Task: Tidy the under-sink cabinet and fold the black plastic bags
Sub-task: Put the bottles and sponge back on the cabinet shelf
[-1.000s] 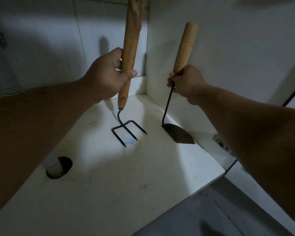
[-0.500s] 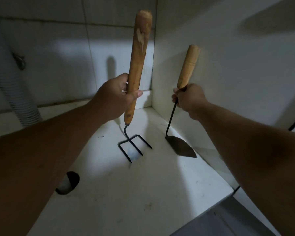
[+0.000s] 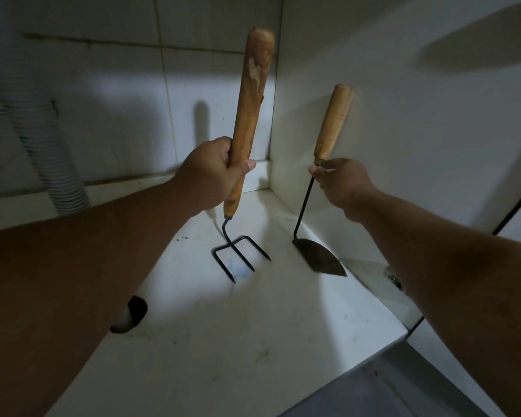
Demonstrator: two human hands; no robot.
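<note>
At cabinet floor [image 3: 253, 341] rear right corner: left hand [image 3: 211, 173] grasping fork [image 3: 247, 130], right hand [image 3: 340, 179] pinching hoe [image 3: 328, 136]; 2 stiff, seemingly light tools, best gripped by wooden handles.

Both bare forearms reach toward the far corner, the left hand [image 3: 214, 176] wrapped around a thick handle, the right hand [image 3: 343, 183] pinching a thinner one with curled fingers [image 3: 321, 173].

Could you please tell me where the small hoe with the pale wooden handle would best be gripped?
Probably mid-handle on the small hoe with the pale wooden handle, coming from the open left side, since it leans against the white cabinet side wall. The right hand now pinches low, where handle meets thin metal shank.
</note>
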